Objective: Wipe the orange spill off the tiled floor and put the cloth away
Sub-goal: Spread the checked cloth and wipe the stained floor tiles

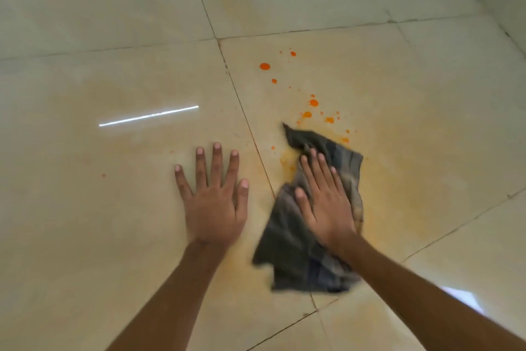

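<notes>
Right hand (327, 202) presses crumpled (dark, checked) cloth (284, 248).

- The one view comes from a camera worn on the person's head, facing forward and steeply down at the tiled floor (113, 222).
- It sits close above the floor: both forearms enter from the bottom edge, and the left hand (213, 205) and right hand (327, 205) lie in the lower middle.
- The wide lens bends the tile joints (244, 114) towards the edges.

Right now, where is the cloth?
In the head view, the cloth lies right of centre under the right hand, with the orange drops just beyond it.
</notes>
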